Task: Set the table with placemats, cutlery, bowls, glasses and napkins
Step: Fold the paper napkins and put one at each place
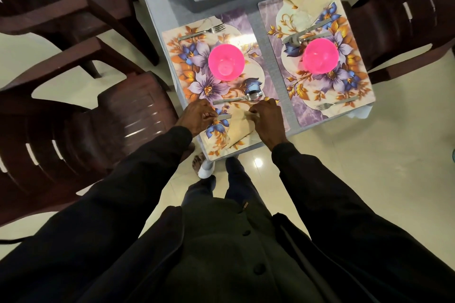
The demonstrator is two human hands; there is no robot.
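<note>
Napkin (240, 128) between hands, right hand (267, 118) pinching its corner, left hand (197, 115) gripping cutlery piece (223, 117)

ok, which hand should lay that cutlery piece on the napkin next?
Left, probably. The left hand grips the cutlery piece, its tip at the napkin; the right hand pinches the napkin's corner.

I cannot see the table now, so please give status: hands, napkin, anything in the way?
Left hand pinches a cutlery piece at the napkin edge. Right hand pinches the napkin's top corner. Spoon lies just beyond the hands.
</note>
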